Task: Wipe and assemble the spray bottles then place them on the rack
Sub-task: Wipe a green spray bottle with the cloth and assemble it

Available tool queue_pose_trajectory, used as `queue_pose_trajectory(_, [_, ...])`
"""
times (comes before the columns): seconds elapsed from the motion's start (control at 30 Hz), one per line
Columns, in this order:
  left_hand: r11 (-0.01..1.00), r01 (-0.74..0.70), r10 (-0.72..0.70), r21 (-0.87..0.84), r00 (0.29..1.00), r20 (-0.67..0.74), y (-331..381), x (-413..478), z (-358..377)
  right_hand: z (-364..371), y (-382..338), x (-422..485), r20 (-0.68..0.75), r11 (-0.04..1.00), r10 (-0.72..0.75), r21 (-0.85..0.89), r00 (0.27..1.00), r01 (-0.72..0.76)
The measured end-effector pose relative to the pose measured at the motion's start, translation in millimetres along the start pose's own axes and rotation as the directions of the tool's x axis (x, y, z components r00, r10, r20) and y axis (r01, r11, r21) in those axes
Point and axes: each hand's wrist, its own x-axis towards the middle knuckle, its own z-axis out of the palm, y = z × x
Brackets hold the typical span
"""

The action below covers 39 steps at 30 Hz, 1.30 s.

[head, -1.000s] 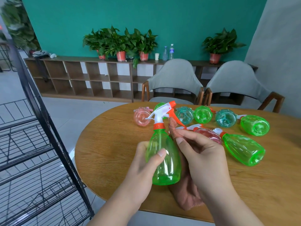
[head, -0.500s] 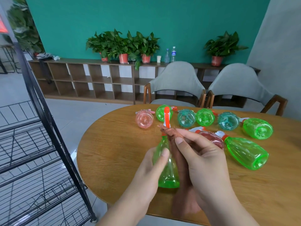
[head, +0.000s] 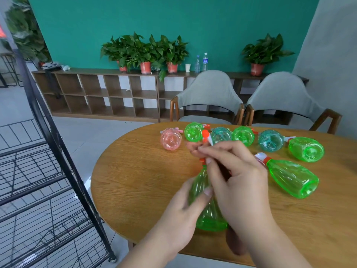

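Green spray bottle (head: pixel 206 213), translucent, ribbed, orange collar (head: pixel 202 160)

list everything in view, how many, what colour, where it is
held spray bottle: 1, green with an orange and white sprayer, over the table's near side
green bottles: 4, green, lying on the table, far row and right
teal bottles: 2, teal, lying in the far row
pink bottle: 1 plainly seen, pink, far row's left end
cloth: 1, brownish, under the right hand
table: 1, wooden, centre
rack: 1, black wire, left
chairs: 2, grey, behind the table
shelf unit: 1, brown, along the teal wall
potted plants: 4, red pots, on the shelf unit
water bottles: 2, clear, on the shelf unit
cup: 1, white, beside them
left hand: 1, grips the held bottle's body
right hand: 1, holds the cloth at its neck
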Motion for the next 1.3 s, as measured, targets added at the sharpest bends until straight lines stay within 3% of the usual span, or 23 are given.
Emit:
queue_pose_trajectory(0.1, [1.000, -0.003, 0.003, -0.012, 1.000, -0.017, 2, 0, -3, 2, -3, -4, 0.070, 0.994, -0.099, -0.038, 0.993, 0.102])
queue_pose_trajectory(0.2, [0.999, 0.015, -0.013, -0.041, 0.999, 0.034, 3, -2, -3, 1, 3, -3, -0.006, 0.991, -0.121, -0.065, 0.993, 0.121])
queue_pose_trajectory(0.37, [0.994, 0.062, -0.050, -0.087, 0.989, 0.139, 3, -5, -3, -6, 18, 3, -0.158, 0.997, 0.059, -0.034, 0.986, -0.065])
queue_pose_trajectory(0.5, [0.987, 0.095, -0.075, -0.127, 0.985, 0.155, 1, -3, -4, -3, 21, 1, -0.116, 0.974, 0.226, 0.019, 0.967, -0.226])
queue_pose_trajectory(0.7, [0.996, -0.002, 0.019, -0.092, 0.984, 0.176, 5, -5, -1, -2, 3, 1, -0.036, 0.999, 0.045, -0.005, 0.998, -0.046])
queue_pose_trajectory(0.83, [1.000, 0.006, -0.001, -0.025, 0.975, 0.223, 11, -7, -6, -3, 5, 4, -0.009, 0.996, -0.071, -0.059, 0.997, 0.070])
queue_pose_trajectory(1.0, [1.000, 0.026, -0.028, 0.012, 0.964, 0.265, 28, -16, -1, -7, 9, 6, -0.110, 0.996, 0.013, -0.092, 0.994, -0.024])
queue_pose_trajectory(1.2, [0.995, -0.053, 0.034, 0.084, 0.977, 0.210, 7, -7, -7, -3, -11, 4, -0.027, 0.992, -0.108, -0.066, 0.994, 0.106])
queue_pose_trajectory(1.3, [0.998, -0.007, -0.009, 0.070, 0.974, 0.224, 14, -11, -2, -2, -8, 2, -0.085, 0.995, -0.082, -0.071, 0.993, 0.076])
